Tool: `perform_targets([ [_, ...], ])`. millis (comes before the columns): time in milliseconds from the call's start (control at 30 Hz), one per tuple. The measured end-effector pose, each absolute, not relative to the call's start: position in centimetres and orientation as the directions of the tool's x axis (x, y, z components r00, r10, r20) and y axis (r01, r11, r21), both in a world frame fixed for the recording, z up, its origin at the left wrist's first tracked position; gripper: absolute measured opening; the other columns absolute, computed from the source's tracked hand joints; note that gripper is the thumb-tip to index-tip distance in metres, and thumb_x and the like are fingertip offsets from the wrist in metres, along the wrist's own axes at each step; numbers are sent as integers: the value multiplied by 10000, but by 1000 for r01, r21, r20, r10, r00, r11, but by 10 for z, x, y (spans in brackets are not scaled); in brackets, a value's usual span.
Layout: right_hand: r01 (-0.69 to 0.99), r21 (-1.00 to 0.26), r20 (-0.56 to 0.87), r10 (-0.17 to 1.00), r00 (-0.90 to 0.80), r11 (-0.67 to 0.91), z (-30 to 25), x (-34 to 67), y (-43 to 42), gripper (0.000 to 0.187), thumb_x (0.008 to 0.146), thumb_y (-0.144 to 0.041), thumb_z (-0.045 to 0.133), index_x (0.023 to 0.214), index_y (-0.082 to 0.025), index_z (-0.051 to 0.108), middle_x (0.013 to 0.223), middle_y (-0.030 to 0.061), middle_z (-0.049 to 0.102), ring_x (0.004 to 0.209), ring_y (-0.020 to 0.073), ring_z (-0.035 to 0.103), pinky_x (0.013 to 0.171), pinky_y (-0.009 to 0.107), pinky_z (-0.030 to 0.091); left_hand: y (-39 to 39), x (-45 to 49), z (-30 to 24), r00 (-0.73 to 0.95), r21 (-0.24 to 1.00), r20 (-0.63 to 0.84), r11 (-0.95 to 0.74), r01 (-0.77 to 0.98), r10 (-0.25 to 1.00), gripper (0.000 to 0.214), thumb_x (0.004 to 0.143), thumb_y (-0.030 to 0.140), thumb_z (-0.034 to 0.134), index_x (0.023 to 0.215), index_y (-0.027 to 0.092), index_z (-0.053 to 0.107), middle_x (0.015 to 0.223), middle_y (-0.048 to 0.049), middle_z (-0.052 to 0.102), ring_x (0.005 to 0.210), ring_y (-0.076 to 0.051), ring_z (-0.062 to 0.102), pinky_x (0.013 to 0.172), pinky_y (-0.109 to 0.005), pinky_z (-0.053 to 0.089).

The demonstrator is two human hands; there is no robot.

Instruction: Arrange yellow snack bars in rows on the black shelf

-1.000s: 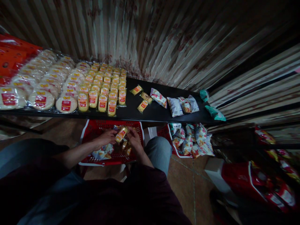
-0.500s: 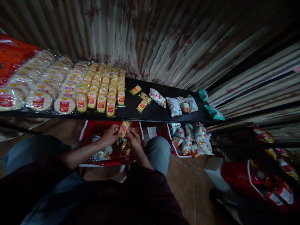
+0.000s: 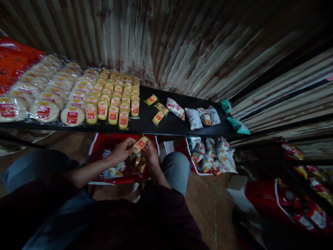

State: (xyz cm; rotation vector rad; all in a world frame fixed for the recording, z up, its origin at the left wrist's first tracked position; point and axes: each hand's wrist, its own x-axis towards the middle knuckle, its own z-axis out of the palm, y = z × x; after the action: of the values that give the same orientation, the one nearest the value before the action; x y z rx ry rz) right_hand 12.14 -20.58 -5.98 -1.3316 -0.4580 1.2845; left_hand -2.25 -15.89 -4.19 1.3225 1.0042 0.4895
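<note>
Between both hands, above a red basket (image 3: 94, 152), is a small wrapped snack cake (image 3: 140, 144) in clear yellowish film with a red and orange label. My left hand (image 3: 122, 151) pinches its left end. At its right end the fingers of my right hand (image 3: 151, 154) are closed on the wrapper. The basket below holds more wrapped cakes and a white snack bag (image 3: 113, 171). On the black shelf (image 3: 145, 125) just beyond, several matching wrapped cakes (image 3: 113, 114) stand in tight rows, and a few others (image 3: 157, 118) lie loose.
Round wrapped flatbreads (image 3: 43, 111) fill the shelf's left, beside an orange package (image 3: 15, 57). White snack bags (image 3: 193, 118) and green packets (image 3: 238, 125) lie to the right. A second basket (image 3: 184, 149) of snack bags stands by my knee; a red container (image 3: 262, 196) is farther right.
The wrapped cake has turned from nearly upright to a slant, its right end higher, and shifted slightly right. My right hand has rotated with it; both hands keep hold.
</note>
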Motion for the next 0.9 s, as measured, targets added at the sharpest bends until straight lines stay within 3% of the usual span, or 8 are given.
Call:
perform_targets([
  [133,-294,-913,-378,854,358,-282,-61,124,-206,461,745,-569,540,1001,-195,627,940,45,658,755,154,600,594,235,466,-155,-31,-40,523,944,-295,161,287,800,265,726,243,485,963,191,593,969,-25,679,863,-171,628,678,-256,499],
  [267,-125,-950,-311,897,312,-286,-64,124,-205,335,689,-473,635,903,-215,652,925,19,666,830,172,602,703,269,484,-149,-38,-44,456,922,-276,99,373,847,271,729,236,498,962,188,629,970,-24,686,905,-174,622,807,-280,477],
  [400,-41,-940,-338,902,268,-339,-69,126,-206,252,648,-401,647,812,-210,647,891,9,664,856,178,598,762,287,477,-146,-40,-53,343,927,-310,201,316,887,284,702,250,554,967,167,613,936,-43,676,894,-174,621,831,-295,473],
  [633,-253,-868,-470,872,136,-428,-64,128,-214,239,634,-319,617,840,-213,561,773,-27,621,648,134,575,577,243,465,-147,-38,-52,291,917,-393,394,59,872,360,631,299,668,951,148,604,996,-74,665,964,-195,603,895,-342,447],
  [900,-353,-853,-466,866,181,-385,-58,122,-213,274,543,-223,661,785,-213,533,747,-46,563,647,102,540,598,220,458,-149,-32,-43,332,939,-309,342,-45,892,331,633,260,649,939,155,582,1035,-70,649,1008,-177,583,948,-348,416],
])
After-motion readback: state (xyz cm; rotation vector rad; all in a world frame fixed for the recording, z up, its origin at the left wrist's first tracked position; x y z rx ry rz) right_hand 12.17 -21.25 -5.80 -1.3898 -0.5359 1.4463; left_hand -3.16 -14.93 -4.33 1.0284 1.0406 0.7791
